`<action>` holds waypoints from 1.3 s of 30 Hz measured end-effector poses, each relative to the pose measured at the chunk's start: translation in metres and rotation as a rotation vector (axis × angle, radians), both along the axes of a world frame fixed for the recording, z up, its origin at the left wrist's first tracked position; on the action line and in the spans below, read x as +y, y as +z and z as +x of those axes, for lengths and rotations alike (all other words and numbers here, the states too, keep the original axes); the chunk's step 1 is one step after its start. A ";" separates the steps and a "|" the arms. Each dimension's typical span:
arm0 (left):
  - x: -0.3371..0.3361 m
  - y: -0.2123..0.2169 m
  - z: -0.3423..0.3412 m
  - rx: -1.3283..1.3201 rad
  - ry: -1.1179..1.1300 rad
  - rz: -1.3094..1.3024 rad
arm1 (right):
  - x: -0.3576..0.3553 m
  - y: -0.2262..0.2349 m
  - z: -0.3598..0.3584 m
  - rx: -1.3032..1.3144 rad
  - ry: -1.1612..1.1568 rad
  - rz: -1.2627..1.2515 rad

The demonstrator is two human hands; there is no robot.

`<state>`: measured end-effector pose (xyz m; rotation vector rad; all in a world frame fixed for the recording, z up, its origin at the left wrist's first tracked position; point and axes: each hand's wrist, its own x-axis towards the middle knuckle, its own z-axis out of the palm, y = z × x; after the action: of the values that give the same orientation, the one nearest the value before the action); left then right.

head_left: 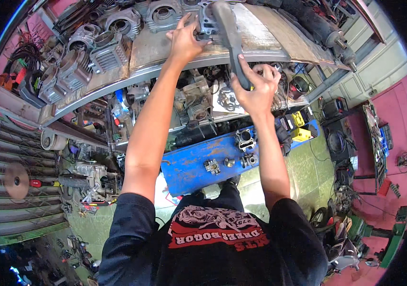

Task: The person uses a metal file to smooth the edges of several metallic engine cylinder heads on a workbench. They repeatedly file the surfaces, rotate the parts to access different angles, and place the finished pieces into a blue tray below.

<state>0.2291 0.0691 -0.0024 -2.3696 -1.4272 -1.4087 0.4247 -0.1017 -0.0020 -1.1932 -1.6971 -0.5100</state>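
On the wooden-topped bench at the far side, my left hand (186,42) is closed around the left side of a finned metal engine cylinder (206,24). My right hand (258,88) grips the handle of a long dark paddle-shaped tool (229,35), thumb lying along it. The tool's broad end reaches over the cylinder and covers part of it. Its underside is hidden, so I cannot tell whether it touches the metal or carries bristles.
More cylinders (113,56) and round-bored castings (164,15) line the bench to the left. Beneath is a shelf crowded with engine parts (196,97). A blue bench (189,164) with small metal parts stands nearer me. A long dark cylindrical part (325,35) lies at far right.
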 end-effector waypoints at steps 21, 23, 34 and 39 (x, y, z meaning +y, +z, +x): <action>-0.007 0.005 0.002 -0.038 0.004 0.008 | 0.002 -0.006 -0.031 0.314 -0.081 -0.069; -0.008 0.005 0.004 -0.032 0.004 0.001 | 0.020 0.016 -0.032 0.261 -0.096 0.017; -0.005 0.005 0.005 -0.034 0.004 -0.049 | 0.046 0.033 0.019 0.076 -0.182 -0.020; -0.005 0.003 0.004 -0.040 -0.006 -0.054 | 0.109 0.043 0.063 -0.115 -0.282 -0.383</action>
<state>0.2328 0.0641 0.0005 -2.3931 -1.4872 -1.4454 0.4873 0.0069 0.0412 -1.7248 -1.7842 -0.4399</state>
